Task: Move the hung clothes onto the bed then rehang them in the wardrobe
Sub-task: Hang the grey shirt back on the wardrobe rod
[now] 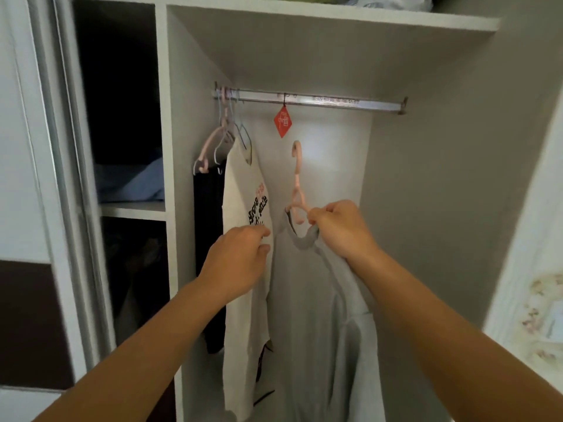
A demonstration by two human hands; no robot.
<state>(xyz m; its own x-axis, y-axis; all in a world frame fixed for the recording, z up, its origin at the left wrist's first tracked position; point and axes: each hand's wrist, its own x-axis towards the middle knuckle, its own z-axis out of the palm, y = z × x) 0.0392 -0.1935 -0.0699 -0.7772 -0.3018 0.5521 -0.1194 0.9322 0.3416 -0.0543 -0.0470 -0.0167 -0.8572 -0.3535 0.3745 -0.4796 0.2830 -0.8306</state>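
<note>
My fingers (316, 215) on the right hand (341, 229) are curled tight around the shoulder of a pink hanger (297, 190) and the collar of the grey shirt (307, 315) it carries. The left hand (236, 263) reaches in beside it with fingers bent, their tips at the edge of the grey shirt where it meets the cream printed T-shirt (243, 269); I cannot tell whether they pinch any cloth. I see the grey shirt draped straight down from my right grip, in front of the wardrobe's open bay, its hanger hook raised but well below the rail (335, 102) and not on it.

Just left of my hands the cream T-shirt hangs from the rail, and it partly blocks a dark garment (208, 239) behind it. About 3 hangers (225, 138) crowd the rail's left end. A red tag (282, 121) dangles from the rail near its middle, above the pink hook.

Further out, the wardrobe (426, 147) has pale grey walls and a white back panel. A side compartment on the left holds folded blue cloth (134, 184) on a shelf. A sliding door frame (70, 178) stands at far left.
</note>
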